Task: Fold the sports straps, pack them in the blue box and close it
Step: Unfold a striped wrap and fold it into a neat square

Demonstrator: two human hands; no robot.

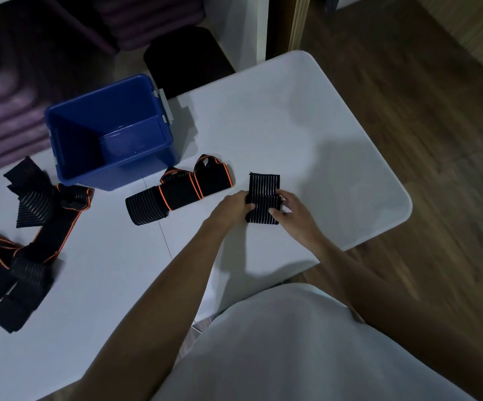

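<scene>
I have both hands on one strap (264, 198) near the right end of the white table (321, 134): my left hand (233, 206) pinches its left edge, my right hand (288, 208) curls round the right edge with the thumb laid on top, so the strap lies flat and doubled between them, the fold apparently half made. By my reckoning the job is early. The blue box (110, 131) stands open at the far left of the table and I see nothing packed in it. Just in front of it lies a folded strap with orange trim (179, 189), which looks ready to go in. At the left edge sit two more straps (26, 238), loose and tangled, not yet folded. I cannot see the lid for certain; a grey latch (166, 104) shows on the box's right rim. Folding, packing and closing all remain.
</scene>
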